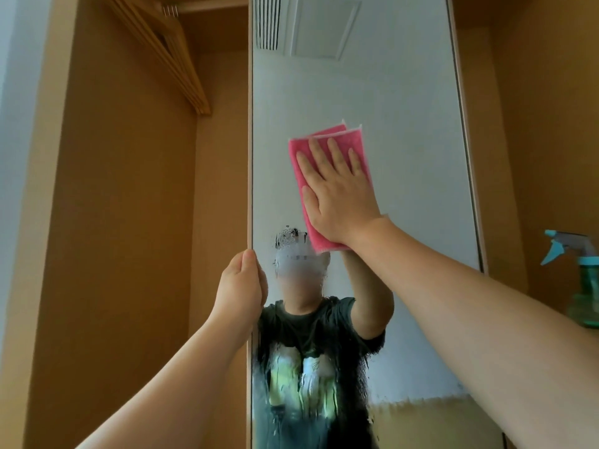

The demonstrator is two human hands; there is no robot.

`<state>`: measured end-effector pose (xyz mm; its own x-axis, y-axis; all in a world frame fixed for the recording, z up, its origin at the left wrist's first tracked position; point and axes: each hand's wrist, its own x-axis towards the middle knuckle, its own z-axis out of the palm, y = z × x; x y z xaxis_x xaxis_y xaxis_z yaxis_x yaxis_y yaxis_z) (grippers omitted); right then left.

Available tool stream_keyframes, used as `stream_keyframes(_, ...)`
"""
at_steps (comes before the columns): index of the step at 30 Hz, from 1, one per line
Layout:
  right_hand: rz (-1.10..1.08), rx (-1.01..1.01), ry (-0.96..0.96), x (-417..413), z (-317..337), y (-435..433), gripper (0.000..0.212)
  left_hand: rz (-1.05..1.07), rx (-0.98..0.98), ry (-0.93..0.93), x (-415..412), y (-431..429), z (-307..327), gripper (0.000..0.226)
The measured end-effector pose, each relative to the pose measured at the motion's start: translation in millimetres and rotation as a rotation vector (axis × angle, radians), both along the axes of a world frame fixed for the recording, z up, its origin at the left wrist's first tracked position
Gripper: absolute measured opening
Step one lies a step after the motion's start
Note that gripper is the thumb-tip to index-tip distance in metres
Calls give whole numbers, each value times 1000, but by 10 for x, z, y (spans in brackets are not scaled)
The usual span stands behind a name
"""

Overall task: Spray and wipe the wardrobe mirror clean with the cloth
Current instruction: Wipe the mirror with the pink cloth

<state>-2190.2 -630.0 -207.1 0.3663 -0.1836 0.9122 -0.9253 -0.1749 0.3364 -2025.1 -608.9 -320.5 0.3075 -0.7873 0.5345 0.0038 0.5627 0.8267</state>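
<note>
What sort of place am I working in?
Most likely a bedroom or hotel-room wardrobe: wooden hangers hang from a rail inside, and a tall mirror forms its door. The right hand presses a pink cloth to it; the left hand grips its edge.

Open wardrobe bay (129, 222) of tan wood panels, wooden hangers (168, 59) bunched on a rail (207, 6) above, pale wall (13, 124) far left, soft light

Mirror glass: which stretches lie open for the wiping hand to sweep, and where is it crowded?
Open: the mirror above the pink cloth, up to the reflected vent, and the strip between the right hand and its right edge. Crowded: the left edge, where the left hand grips it.
</note>
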Motion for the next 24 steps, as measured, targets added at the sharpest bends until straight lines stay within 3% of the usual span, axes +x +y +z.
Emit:
stream_keyframes(14, 57, 84, 174, 118, -1529, 29, 60, -37, 16, -112, 58, 82, 14, 27)
stream_keyframes(24, 78, 45, 269, 48, -1407, 20, 58, -56, 4, -100, 73, 119, -28, 30)
